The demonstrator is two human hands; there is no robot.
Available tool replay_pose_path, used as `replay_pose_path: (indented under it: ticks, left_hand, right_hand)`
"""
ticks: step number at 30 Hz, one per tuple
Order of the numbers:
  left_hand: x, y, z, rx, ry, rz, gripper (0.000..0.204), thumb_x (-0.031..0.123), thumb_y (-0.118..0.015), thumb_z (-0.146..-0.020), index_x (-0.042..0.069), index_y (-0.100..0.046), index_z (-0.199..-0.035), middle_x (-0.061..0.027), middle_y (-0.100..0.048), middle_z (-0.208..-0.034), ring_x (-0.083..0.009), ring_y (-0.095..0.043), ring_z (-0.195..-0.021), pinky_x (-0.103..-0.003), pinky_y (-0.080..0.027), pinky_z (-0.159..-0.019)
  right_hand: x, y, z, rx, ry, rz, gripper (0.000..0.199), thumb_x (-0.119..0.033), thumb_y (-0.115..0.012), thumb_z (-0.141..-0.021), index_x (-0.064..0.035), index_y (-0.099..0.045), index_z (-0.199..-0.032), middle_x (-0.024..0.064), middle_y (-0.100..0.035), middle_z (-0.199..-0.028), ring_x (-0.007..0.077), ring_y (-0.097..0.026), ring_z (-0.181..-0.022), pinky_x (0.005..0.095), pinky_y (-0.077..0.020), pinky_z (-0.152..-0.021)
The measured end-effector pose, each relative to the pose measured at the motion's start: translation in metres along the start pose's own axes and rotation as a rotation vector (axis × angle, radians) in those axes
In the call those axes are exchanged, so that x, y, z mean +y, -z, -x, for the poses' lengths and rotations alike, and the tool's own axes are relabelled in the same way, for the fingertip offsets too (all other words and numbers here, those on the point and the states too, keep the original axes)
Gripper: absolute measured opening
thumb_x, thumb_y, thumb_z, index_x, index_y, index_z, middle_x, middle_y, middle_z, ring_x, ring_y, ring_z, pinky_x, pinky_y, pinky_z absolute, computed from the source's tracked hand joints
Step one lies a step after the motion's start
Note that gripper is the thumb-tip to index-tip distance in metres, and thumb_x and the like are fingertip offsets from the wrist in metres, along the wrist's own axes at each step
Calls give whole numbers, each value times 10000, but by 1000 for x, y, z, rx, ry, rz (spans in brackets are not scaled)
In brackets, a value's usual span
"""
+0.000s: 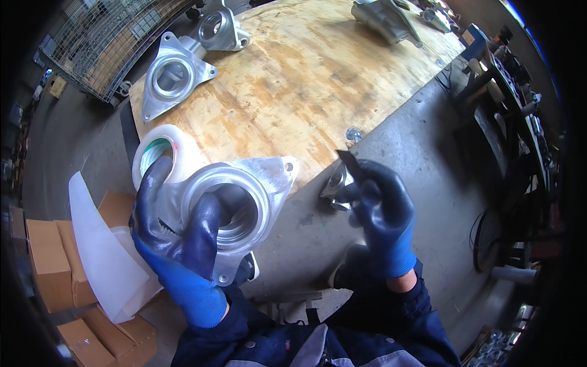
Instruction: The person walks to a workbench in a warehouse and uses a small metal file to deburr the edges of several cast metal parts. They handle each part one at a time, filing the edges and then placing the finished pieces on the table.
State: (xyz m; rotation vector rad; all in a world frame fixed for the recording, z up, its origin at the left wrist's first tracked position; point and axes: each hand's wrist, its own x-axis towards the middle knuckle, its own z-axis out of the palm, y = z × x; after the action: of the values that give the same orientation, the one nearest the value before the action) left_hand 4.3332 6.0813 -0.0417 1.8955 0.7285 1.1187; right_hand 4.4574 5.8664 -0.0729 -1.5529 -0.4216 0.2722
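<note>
My left hand (pixel 177 235), in a dark blue glove, grips a cast aluminium flange housing (pixel 244 196) with a round bore, thumb inside the bore. My right hand (pixel 379 211), gloved the same way, holds a thin dark blade-like tool (pixel 350 164) between its fingers, just right of the housing and apart from it. Both are held above the near edge of a plywood table top (pixel 306 79). A small metal part (pixel 335 183) shows behind my right fingers.
Two more aluminium housings (pixel 174 76) (pixel 220 27) lie at the table's far left, others (pixel 385 18) at the far end. A tape roll (pixel 160 153) sits by my left hand. Cardboard boxes (pixel 49 263) and a white plastic sheet (pixel 101 244) lie left; a wire cage (pixel 104 37) and cluttered shelves (pixel 507 92) flank the table.
</note>
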Motion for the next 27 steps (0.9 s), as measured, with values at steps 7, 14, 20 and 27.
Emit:
replay_pose_path:
  ticks: [7,14,20,27]
  left_hand:
    - [2,-6,5,15,-8,-64,637,79,-759,-748,-14,-639,-1367,-205,-662,-1282,-296,-660,-1156,-409,-527,-1022]
    - [14,-6,11,-27,2,-45,566,183,-728,-896,-49,-598,-1396,-197,-651,-1339,-306,-625,-1231,-416,-490,-1084]
    - [1,-2,5,-35,-110,-150,641,273,-775,-857,-38,-606,-1392,-240,-676,-1274,-332,-680,-1148,-445,-557,-1011]
    - [-5,4,4,-100,-111,-120,563,217,-723,-909,-39,-604,-1396,-204,-647,-1357,-323,-628,-1241,-436,-507,-1080]
  right_hand:
    - [15,34,-15,174,229,516,291,65,-607,-926,-10,-700,-1191,78,-708,-881,160,-695,-804,297,-535,-698]
    - [5,34,-27,228,354,851,196,-19,-718,-851,-57,-727,-1043,168,-701,-838,342,-691,-743,402,-546,-695]
    - [9,32,-35,227,442,983,154,-82,-726,-809,-103,-705,-960,131,-672,-772,346,-672,-691,441,-526,-643]
    - [13,28,-41,250,483,1082,117,-98,-714,-793,-133,-680,-899,114,-645,-731,341,-652,-656,441,-500,-610]
